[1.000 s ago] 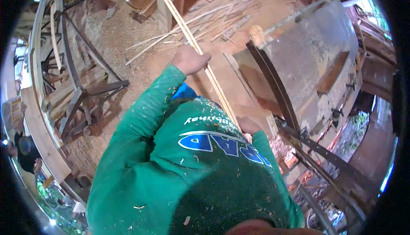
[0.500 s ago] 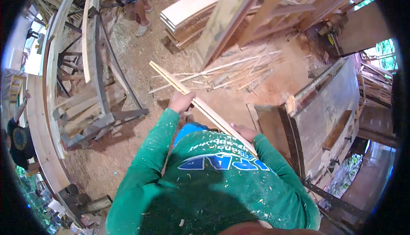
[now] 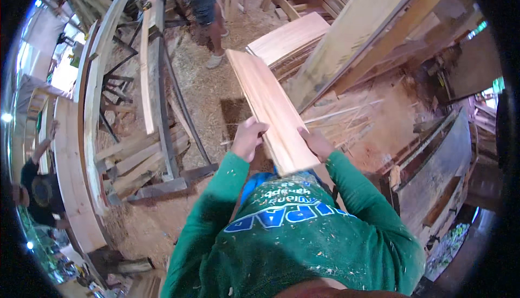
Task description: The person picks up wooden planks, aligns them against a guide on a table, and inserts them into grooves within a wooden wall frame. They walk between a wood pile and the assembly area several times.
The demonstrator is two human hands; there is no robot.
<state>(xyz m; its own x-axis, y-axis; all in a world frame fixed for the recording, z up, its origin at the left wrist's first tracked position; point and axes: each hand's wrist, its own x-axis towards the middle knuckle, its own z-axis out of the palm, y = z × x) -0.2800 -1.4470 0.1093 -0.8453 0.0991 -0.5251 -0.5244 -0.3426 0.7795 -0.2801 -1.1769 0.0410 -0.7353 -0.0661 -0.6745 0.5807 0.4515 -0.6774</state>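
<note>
A wooden board (image 3: pixel 272 105) with its broad, pale pinkish face turned up is held in front of my body. It points away from me and slightly left, its near end close to my green shirt. My left hand (image 3: pixel 250 138) is closed on the left edge, with the thumb at the rim. On the opposite edge, near the close end, my right hand (image 3: pixel 317 145) grips too. The fingers under the board are hidden. Just beyond its far end lies a stack of similar boards (image 3: pixel 290 37).
A large plank (image 3: pixel 352 32) leans at the right of the stack. Thin offcuts (image 3: pixel 346 119) litter the sawdust floor. To the left stand a dark workbench frame (image 3: pixel 162 103) and long beams (image 3: pixel 76 173), with a person beside them. Another person (image 3: pixel 203 11) stands beyond. A grey panel (image 3: pixel 433 162) is at right.
The board has turned from edge-on to broad face up and swung to point more directly away from me. My right hand has moved farther forward. The view has shifted left.
</note>
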